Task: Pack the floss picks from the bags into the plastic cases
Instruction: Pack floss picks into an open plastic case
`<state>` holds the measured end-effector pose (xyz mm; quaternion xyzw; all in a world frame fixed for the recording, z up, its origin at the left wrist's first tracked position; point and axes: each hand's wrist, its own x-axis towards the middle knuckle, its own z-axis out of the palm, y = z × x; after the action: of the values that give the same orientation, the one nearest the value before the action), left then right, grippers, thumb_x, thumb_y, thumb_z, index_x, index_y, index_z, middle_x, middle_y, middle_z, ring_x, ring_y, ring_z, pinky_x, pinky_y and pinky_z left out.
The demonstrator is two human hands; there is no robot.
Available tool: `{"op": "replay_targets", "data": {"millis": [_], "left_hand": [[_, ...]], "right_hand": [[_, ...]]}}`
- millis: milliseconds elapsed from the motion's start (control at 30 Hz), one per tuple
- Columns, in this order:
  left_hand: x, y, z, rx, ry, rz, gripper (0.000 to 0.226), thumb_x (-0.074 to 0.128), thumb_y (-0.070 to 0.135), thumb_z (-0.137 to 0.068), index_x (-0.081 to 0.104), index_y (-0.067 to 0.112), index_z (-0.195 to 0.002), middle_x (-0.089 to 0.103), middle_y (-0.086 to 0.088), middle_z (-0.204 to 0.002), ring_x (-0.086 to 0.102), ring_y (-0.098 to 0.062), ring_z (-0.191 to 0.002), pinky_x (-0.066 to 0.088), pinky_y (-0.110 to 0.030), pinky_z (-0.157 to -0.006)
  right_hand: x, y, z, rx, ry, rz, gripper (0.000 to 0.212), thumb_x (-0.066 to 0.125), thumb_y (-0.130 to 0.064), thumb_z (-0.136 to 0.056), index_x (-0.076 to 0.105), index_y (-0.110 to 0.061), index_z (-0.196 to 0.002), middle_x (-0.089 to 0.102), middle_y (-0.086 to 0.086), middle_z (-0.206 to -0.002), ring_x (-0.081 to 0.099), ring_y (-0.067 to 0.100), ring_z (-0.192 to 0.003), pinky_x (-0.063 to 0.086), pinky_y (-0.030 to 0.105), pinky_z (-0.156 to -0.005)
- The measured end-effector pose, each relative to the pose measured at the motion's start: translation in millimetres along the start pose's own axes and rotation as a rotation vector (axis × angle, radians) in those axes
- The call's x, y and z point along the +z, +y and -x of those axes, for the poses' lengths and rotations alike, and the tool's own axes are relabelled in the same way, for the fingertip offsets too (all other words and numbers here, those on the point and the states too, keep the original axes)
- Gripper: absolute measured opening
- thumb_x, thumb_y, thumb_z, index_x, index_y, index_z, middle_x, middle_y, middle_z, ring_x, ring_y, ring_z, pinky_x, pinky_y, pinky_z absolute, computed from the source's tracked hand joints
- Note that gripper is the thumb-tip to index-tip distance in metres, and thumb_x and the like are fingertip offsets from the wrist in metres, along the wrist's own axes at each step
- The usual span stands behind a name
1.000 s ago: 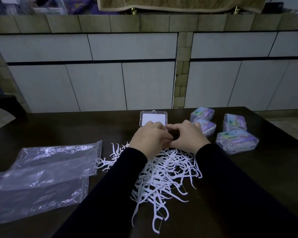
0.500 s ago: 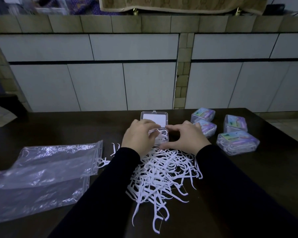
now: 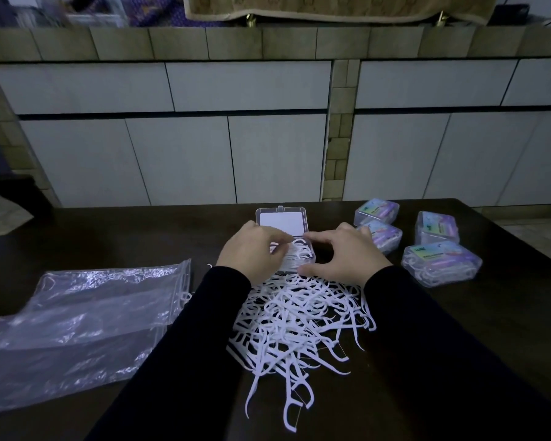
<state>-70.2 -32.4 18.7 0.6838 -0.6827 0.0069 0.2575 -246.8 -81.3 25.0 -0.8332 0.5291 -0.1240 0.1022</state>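
Observation:
A clear plastic case (image 3: 309, 254) lies open in the middle of the dark table, its lid (image 3: 282, 221) tilted back and white floss picks inside its base. My left hand (image 3: 252, 249) lies over the case's left half with its fingers resting on the picks in it. My right hand (image 3: 347, 254) holds the case's right end between index finger and thumb. A loose heap of white floss picks (image 3: 299, 316) spreads on the table between my forearms. Clear zip bags (image 3: 86, 313) lie flat at the left.
Several filled, shut cases with coloured labels (image 3: 441, 262) stand at the right of the table (image 3: 506, 313). A tiled wall rises behind the table's far edge. A pale sheet of paper (image 3: 0, 216) lies at the far left.
My hands, pressed together a second ago, have parted. The left hand moved left over the case, the right one opened around its right end. The case's base with picks now shows.

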Motion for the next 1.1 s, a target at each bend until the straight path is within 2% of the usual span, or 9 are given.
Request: {"op": "replay_targets", "data": {"millis": [200,300,433,533,667,767,833,933,1100], "left_hand": [[-12.5,-3.1,1.8,-0.039,-0.042,0.071,0.027,0.052,0.032,-0.094,0.065,0.039,-0.116,0.059,0.005,-0.109,0.051,-0.008,-0.098,0.044,-0.028,-0.090],[-37.8,-9.0,4.1,-0.050,-0.001,0.141,0.013,0.061,0.035,-0.090,0.071,0.033,-0.099,0.064,0.017,-0.101,0.054,-0.004,-0.096,0.043,-0.024,-0.085],[-63.6,-18.1,11.5,-0.190,-0.266,0.172,0.008,0.077,0.038,-0.076,0.073,0.032,-0.080,0.068,0.020,-0.076,0.061,0.002,-0.075,0.044,-0.017,-0.066],[-67.6,-21.6,14.4,-0.268,-0.411,0.094,0.027,0.081,0.034,-0.072,0.071,0.036,-0.097,0.066,0.018,-0.089,0.061,-0.002,-0.085,0.046,-0.021,-0.072],[-62.9,-19.2,14.1,-0.308,-0.527,0.063,0.045,0.082,0.028,-0.072,0.066,0.032,-0.115,0.060,0.021,-0.089,0.058,-0.005,-0.085,0.050,-0.025,-0.069],[-60.3,-17.5,14.1,-0.318,-0.509,0.105,0.033,0.082,0.028,-0.074,0.070,0.031,-0.105,0.066,0.017,-0.091,0.062,-0.009,-0.085,0.056,-0.029,-0.066],[-59.2,-17.1,13.8,-0.276,-0.503,0.092,0.027,0.080,0.028,-0.075,0.073,0.029,-0.101,0.066,0.015,-0.084,0.062,-0.006,-0.077,0.050,-0.022,-0.061],[-57.5,-15.6,14.7,-0.224,-0.482,0.066,0.022,0.079,0.030,-0.076,0.075,0.029,-0.098,0.065,0.015,-0.077,0.060,-0.004,-0.072,0.041,-0.018,-0.063],[-59.2,-16.1,15.1,-0.215,-0.429,0.082,0.010,0.080,0.030,-0.075,0.076,0.032,-0.083,0.066,0.011,-0.071,0.063,-0.015,-0.073,0.048,-0.024,-0.066]], "right_hand": [[-1.0,-1.3,-0.8,0.006,0.008,0.036,0.079,0.061,-0.074,-0.072,0.035,-0.048,-0.143,0.044,0.005,-0.127,0.032,0.032,-0.121,0.031,0.043,-0.101],[-8.7,-3.0,1.2,-0.069,0.080,0.051,0.077,0.055,-0.073,-0.078,0.034,-0.042,-0.145,0.048,0.000,-0.133,0.035,0.025,-0.121,0.027,0.041,-0.099],[-21.7,-12.4,5.1,-0.248,0.187,0.019,0.045,0.059,-0.060,-0.083,0.057,-0.041,-0.123,0.058,-0.014,-0.121,0.043,0.012,-0.113,0.032,0.040,-0.099],[-16.5,-25.6,14.3,-0.247,-0.022,-0.011,0.031,0.063,-0.056,-0.082,0.062,-0.048,-0.112,0.055,-0.015,-0.122,0.041,0.016,-0.118,0.036,0.042,-0.102],[-3.4,-38.8,19.9,-0.246,-0.137,0.042,0.039,0.061,-0.052,-0.086,0.057,-0.047,-0.125,0.054,-0.015,-0.131,0.036,0.019,-0.120,0.036,0.041,-0.097],[-1.8,-42.7,19.8,-0.250,-0.127,0.048,0.037,0.058,-0.048,-0.091,0.058,-0.043,-0.127,0.061,-0.015,-0.122,0.037,0.016,-0.111,0.033,0.038,-0.094],[-2.1,-41.0,19.7,-0.226,-0.128,0.023,0.032,0.058,-0.045,-0.092,0.061,-0.041,-0.123,0.064,-0.014,-0.114,0.035,0.015,-0.103,0.033,0.037,-0.092],[-2.3,-36.1,17.2,-0.228,-0.113,0.027,0.024,0.060,-0.043,-0.091,0.067,-0.039,-0.113,0.067,-0.016,-0.104,0.041,0.015,-0.102,0.034,0.037,-0.093],[-2.5,-33.2,13.9,-0.248,-0.081,0.045,0.007,0.062,-0.041,-0.090,0.068,-0.038,-0.091,0.063,-0.018,-0.092,0.048,0.008,-0.095,0.030,0.034,-0.094]]}}
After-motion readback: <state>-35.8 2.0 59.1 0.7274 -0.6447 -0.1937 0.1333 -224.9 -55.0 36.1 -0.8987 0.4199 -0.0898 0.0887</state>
